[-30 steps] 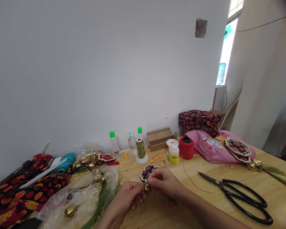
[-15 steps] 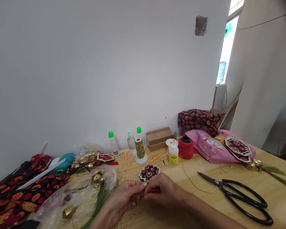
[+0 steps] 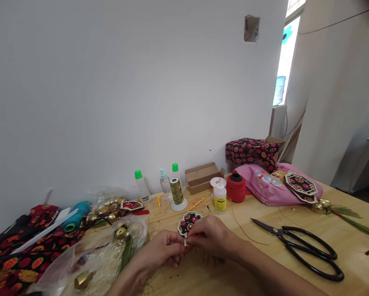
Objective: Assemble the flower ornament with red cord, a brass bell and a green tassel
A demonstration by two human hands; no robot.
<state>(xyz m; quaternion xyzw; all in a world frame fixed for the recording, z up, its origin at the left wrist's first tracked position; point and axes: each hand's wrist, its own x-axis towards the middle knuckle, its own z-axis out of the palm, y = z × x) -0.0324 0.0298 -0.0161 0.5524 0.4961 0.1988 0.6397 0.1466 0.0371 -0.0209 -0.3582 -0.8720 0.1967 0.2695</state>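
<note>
My left hand (image 3: 167, 250) is closed, its thumb and fingertips pinching a small gold bell (image 3: 185, 242) that is mostly covered by fingers. My right hand (image 3: 211, 236) meets it there, thumb and forefinger pinched at the bell's other side. A bit of red shows by the right fingertips, too small to name. Just above the fingers is a scalloped ornament (image 3: 187, 223) with a pale rim and dark patterned fabric; whether it is joined to the bell I cannot tell. Black-handled scissors (image 3: 307, 250) lie apart, right of my right hand.
A plastic bag (image 3: 92, 250) with gold bells lies at left, beside patterned fabric (image 3: 33, 255). Behind my hands stand a thread spool (image 3: 176, 191), a glue bottle (image 3: 220, 198), a red thread cone (image 3: 236, 188) and a cardboard box (image 3: 204, 179). A pink bag (image 3: 264, 189) lies at right.
The view has shifted slightly. My hands have come a little apart at the fingertips, showing more of the gold bell, and the scalloped ornament appears more upright just above them.
</note>
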